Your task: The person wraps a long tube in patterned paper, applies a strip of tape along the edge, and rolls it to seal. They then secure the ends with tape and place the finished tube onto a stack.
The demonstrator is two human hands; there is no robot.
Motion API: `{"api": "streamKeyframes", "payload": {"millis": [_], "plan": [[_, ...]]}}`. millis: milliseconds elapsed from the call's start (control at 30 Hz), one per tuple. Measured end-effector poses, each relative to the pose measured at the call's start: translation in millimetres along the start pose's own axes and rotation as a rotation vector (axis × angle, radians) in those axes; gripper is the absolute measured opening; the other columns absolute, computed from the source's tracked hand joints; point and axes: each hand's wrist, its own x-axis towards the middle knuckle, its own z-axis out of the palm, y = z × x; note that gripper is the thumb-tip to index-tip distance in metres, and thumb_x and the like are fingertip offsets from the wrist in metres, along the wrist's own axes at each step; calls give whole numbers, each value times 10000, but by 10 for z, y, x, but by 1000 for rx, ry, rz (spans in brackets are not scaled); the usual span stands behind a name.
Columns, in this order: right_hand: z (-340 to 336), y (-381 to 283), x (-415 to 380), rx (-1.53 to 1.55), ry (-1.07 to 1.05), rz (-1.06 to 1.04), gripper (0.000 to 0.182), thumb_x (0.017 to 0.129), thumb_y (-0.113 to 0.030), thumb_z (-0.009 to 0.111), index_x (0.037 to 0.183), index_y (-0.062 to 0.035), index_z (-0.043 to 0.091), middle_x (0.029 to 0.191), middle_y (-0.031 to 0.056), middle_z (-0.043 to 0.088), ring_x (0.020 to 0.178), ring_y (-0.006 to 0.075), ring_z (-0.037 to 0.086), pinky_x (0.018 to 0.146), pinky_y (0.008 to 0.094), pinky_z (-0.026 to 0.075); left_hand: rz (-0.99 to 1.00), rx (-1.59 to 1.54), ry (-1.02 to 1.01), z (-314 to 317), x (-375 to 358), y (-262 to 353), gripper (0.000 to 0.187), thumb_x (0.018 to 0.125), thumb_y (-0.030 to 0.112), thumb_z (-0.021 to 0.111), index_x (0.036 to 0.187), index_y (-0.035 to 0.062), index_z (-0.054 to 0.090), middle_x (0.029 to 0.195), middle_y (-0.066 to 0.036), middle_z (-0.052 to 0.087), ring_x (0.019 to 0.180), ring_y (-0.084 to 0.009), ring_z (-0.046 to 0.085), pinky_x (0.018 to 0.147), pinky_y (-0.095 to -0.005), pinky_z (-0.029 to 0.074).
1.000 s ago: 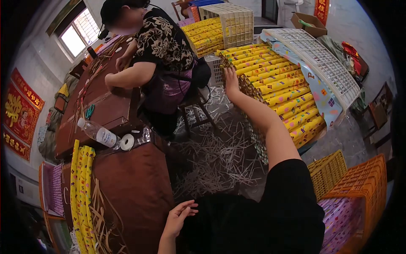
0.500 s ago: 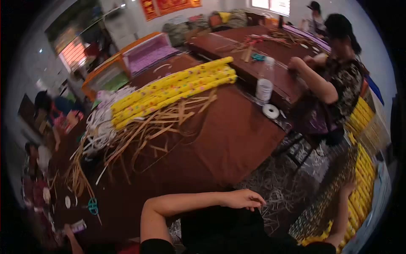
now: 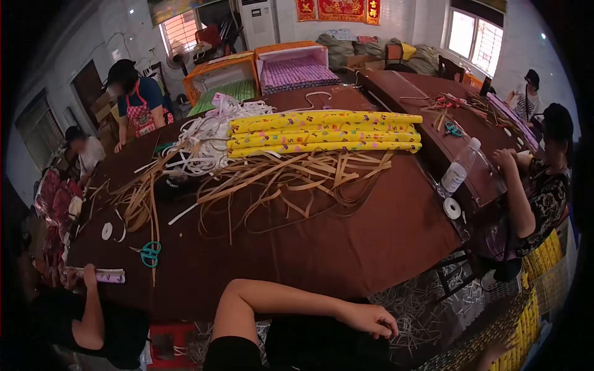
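My left hand (image 3: pixel 370 319) hangs in front of my body with loosely bent fingers and nothing in it, past the table's near edge. Low at the right, my right hand (image 3: pixel 497 351) reaches over a stack of yellow patterned rolls (image 3: pixel 526 318), its fingers apart and blurred, close to the rolls. A row of yellow printed rolls (image 3: pixel 325 135) lies across the brown table (image 3: pixel 346 247) ahead of me. Brown strips (image 3: pixel 288 185) and a heap of white strips (image 3: pixel 207 136) lie loose beside this row.
Teal-handled scissors (image 3: pixel 150 253) and a white tape roll (image 3: pixel 107 231) lie at the left. A bottle (image 3: pixel 456 170) and another tape roll (image 3: pixel 451 208) stand near the right edge. Several people work around the tables. White scraps (image 3: pixel 414 315) cover the floor.
My view has swung left and levelled, so the people at the left show more fully. My right hand now appears lower in view, still by the yellow stack. My left hand's fingers are more bent.
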Motion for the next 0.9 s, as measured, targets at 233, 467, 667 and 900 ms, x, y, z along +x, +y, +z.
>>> {"api": "streamKeyframes", "payload": {"millis": [233,467,667,900], "plan": [[-93,57,-64,77,116,30,497,956,-303,512,1402,-158,347,1518,84,248,1419,312,219,1111,611,160,46,-13,43,2,-127,30,343,996,220,506,1271,21,551,1078,-63,618,880,-134,607,789,-286,505],[-189,142,-114,205,297,56,444,961,-271,510,1364,-129,389,1490,105,299,1401,323,256,1109,594,193,37,31,14,-24,-158,50,365,1029,263,457,1330,67,519,1152,-69,595,916,-136,580,797,-301,489],[-383,-8,-89,384,509,8,399,966,-243,508,1331,-105,425,1466,123,342,1386,332,288,1108,580,221,109,88,4,-24,-194,68,354,1025,251,465,1316,61,527,1147,-77,607,933,-143,588,796,-300,493],[-788,-931,38,759,770,-364,351,971,-211,505,1293,-77,468,1437,144,393,1368,342,325,1106,564,254,120,26,54,-94,-103,1,350,1015,240,483,1304,48,532,1136,-81,611,923,-137,587,800,-301,491]]}}
